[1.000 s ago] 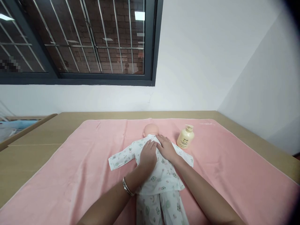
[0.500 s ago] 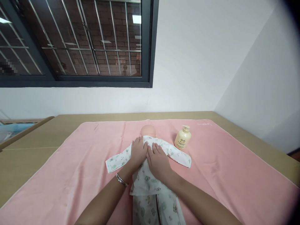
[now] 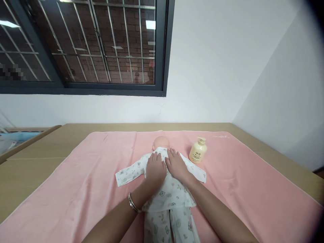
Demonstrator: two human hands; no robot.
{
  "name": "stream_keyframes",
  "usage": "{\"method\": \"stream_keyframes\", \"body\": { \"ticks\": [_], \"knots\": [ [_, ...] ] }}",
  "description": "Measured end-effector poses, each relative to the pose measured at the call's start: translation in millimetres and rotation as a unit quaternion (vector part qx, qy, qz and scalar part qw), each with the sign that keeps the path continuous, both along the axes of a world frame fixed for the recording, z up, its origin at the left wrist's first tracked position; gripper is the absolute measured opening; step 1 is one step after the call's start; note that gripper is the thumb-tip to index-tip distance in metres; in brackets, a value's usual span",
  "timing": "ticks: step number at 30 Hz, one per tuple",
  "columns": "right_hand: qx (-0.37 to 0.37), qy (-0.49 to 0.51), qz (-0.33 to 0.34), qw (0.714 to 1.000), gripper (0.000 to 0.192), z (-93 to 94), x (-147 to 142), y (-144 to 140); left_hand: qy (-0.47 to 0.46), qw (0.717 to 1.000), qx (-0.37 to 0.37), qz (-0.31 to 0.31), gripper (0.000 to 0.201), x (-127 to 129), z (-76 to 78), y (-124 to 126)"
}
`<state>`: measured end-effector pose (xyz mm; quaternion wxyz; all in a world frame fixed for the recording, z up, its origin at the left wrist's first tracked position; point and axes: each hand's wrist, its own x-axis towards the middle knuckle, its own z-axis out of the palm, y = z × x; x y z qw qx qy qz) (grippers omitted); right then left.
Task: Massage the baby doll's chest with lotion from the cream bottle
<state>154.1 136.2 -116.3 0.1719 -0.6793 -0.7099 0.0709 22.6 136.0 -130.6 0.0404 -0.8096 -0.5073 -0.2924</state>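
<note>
The left hand (image 3: pixel 156 169) and right hand (image 3: pixel 177 166) are resting flat, fingers extended, on the upper body of a doll (image 3: pixel 174 194). Just beside the doll's sleeve (image 3: pixel 196 171) nearer the right hand, a pump bottle (image 3: pixel 197 152) is standing; a pink cloth (image 3: pixel 243 189) is lying beneath the doll.

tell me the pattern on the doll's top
The top is white with small scattered prints, some greenish or greyish, seen best in the current head view.
</note>
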Motion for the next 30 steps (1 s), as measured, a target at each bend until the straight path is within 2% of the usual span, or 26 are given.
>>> {"method": "stream_keyframes", "body": {
  "ticks": [5,9,13,17,25,30],
  "knots": [
    [0.049,-0.063,0.006,0.997,0.054,0.2,-26.8,-28.0,-0.075,0.994,-0.079,0.007,0.036,-11.9,6.4,27.4],
    [0.078,-0.071,0.022,0.994,0.051,1.7,-35.0,-37.6,-0.118,0.986,-0.115,0.002,0.033,-17.6,-0.8,44.3],
    [0.068,-0.018,0.012,0.997,0.052,3.1,-21.7,-21.4,-0.118,0.989,-0.087,0.01,0.035,-15.2,-9.9,42.9],
    [0.045,0.016,0.013,0.999,0.061,-3.4,-10.8,-5.9,-0.115,0.991,-0.067,0.008,0.035,-12.1,-12.2,38.0],
    [0.08,0.04,0.007,0.996,0.061,-15.0,-11.1,-7.8,-0.124,0.992,-0.037,0.006,0.031,-11.6,-11.3,37.1],
    [0.074,0.035,0.027,0.996,0.057,-12.9,-6.5,-2.9,-0.073,0.997,-0.005,0.0,0.035,-9.9,-6.5,31.2]
  ]
}}
